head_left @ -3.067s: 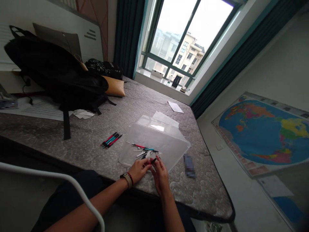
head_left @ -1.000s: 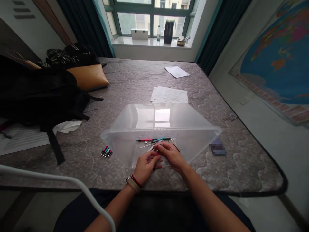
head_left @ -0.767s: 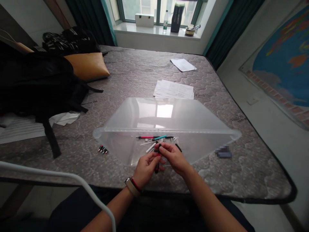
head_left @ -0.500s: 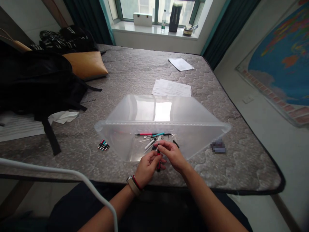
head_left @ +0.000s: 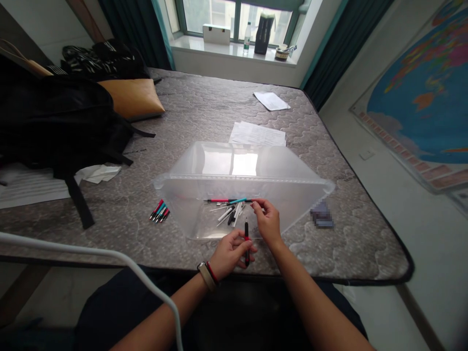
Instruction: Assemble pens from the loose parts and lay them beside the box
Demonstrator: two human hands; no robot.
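Observation:
My left hand [head_left: 232, 251] is closed around a red and black pen [head_left: 246, 243], held upright with its tip pointing away from me. To its right and farther forward, my right hand [head_left: 268, 219] has thumb and fingertips drawn together; what they hold, if anything, is too small to make out. Those fingertips are over a clear plastic box [head_left: 190, 214] lying with its opening towards me, close to the dark end of a turquoise pen [head_left: 238, 201]. A long red and black pen [head_left: 219, 200] lies alongside. White and black pen parts [head_left: 230, 214] are heaped in front of them.
Several red, turquoise and black pens [head_left: 159, 211] lie left of the box on the grey mattress [head_left: 193, 107]. Paper sheets [head_left: 258, 133] are behind it, and a blurred-out item [head_left: 322, 214] lies right. A black backpack [head_left: 62, 122] and white tube [head_left: 120, 265] occupy the left.
My right hand has moved off the pen in my left hand, forward and right to the things in the box. The left hand still holds its pen, slightly more to the right.

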